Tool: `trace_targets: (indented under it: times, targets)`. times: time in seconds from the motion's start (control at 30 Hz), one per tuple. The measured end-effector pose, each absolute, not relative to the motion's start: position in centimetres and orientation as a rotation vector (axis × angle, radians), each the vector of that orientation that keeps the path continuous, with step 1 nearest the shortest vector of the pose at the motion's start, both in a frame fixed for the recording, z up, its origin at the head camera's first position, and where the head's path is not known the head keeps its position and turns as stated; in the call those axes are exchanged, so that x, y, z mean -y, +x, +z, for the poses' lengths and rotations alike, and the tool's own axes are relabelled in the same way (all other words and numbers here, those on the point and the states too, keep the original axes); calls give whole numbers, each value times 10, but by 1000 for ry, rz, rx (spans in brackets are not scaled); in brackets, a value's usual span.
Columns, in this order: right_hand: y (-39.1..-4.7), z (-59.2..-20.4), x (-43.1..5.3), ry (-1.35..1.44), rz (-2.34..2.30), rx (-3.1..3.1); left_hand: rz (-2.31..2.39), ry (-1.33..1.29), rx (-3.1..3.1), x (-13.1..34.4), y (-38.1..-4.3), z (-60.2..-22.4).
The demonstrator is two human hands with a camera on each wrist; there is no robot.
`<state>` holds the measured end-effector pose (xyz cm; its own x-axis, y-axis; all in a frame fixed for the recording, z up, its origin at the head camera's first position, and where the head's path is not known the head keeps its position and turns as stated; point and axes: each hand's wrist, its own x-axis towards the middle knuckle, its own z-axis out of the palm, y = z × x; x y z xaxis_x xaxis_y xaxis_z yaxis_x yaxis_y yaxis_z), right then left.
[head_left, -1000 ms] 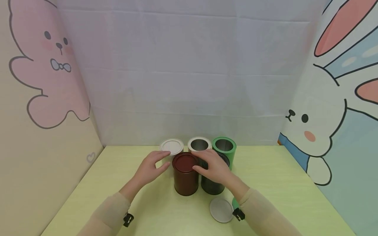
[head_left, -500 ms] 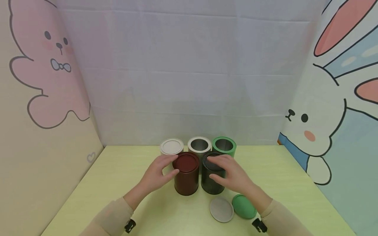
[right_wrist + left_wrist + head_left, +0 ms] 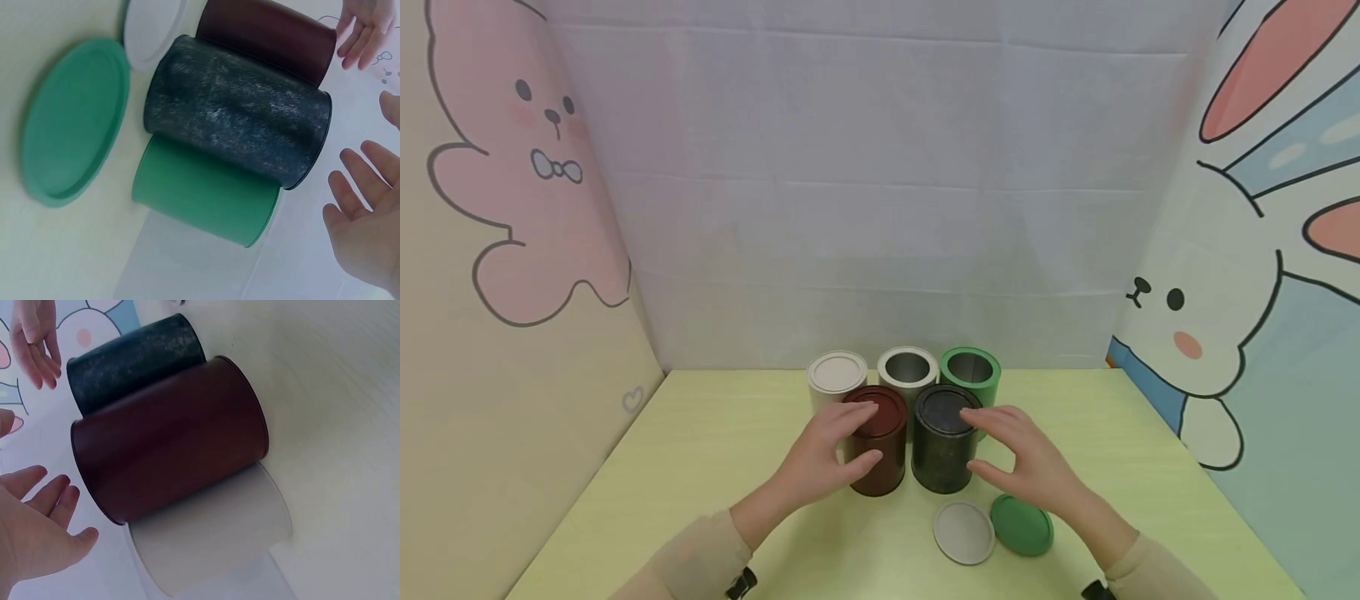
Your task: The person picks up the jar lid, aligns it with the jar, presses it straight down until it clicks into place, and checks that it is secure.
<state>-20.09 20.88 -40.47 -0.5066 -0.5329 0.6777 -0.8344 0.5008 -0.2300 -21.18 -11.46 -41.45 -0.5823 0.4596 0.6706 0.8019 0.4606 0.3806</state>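
A dark red lidded can (image 3: 880,446) stands in the front row, and my left hand (image 3: 829,450) hovers at its upper left with fingers spread, overlapping it in the head view. To its right is a black lidded can (image 3: 943,450) with a mottled side, seen well in the right wrist view. My right hand (image 3: 1026,454) hangs at that can's right side, fingers loosely bent and nothing in them. Behind stand a white can with its lid on (image 3: 837,372), a white can without a lid (image 3: 907,367) and a green can without a lid (image 3: 972,367).
A white lid (image 3: 964,533) and a green lid (image 3: 1022,525) lie flat on the yellow-green table (image 3: 700,450) in front of the black can. A pale cloth wall (image 3: 880,208) rises right behind the cans, with cartoon-printed panels at both sides.
Both hands have drifted right and a little toward the person. My right hand has moved off the top of the black can, uncovering its lid and the green lid on the table.
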Motion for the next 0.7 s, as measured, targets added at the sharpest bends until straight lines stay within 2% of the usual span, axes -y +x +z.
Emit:
trace_targets:
  times: [0.7]
  targets:
    - [-182, -444, -235, 1124, 699, 2283, -728, -1320, 2121, 68, -190, -443]
